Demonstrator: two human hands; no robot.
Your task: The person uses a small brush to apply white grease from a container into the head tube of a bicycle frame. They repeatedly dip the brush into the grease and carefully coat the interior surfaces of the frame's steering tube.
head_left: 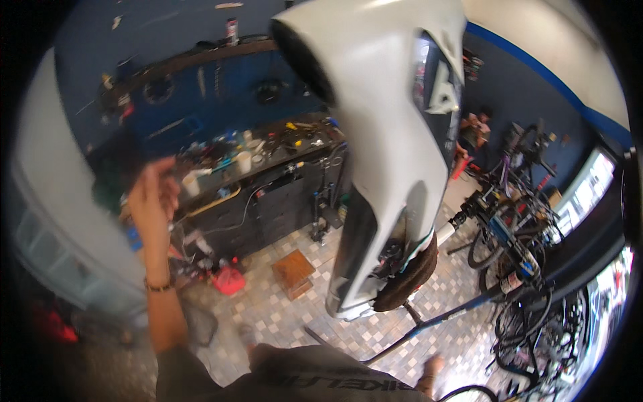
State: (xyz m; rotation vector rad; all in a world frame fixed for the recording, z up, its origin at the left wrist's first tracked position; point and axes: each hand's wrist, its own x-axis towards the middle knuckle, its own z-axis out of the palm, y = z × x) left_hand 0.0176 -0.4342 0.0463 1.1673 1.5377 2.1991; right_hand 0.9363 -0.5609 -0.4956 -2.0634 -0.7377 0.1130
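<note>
My left hand (155, 195) is raised at the left, in front of the cluttered workbench (268, 157). Its fingers point up, stretched and somewhat apart, blurred by motion, and I see nothing held in it. A dark bracelet (159, 288) circles the wrist. My right hand does not show; the large white glossy thing hides much of the middle. That white thing (382, 114), with dark openings and hollow-looking sides, looms very close to me, its whole shape cut off at the top. A brown rounded part (408, 278) shows at its lower end.
Cups, tools and small parts cover the bench. A brown box (293, 273) and a red bag-like thing (228, 280) are on the tiled floor (261, 308). Several bicycles (516, 228) crowd the right. A blue bar (442, 318) crosses low. Another person (474, 130) sits beyond.
</note>
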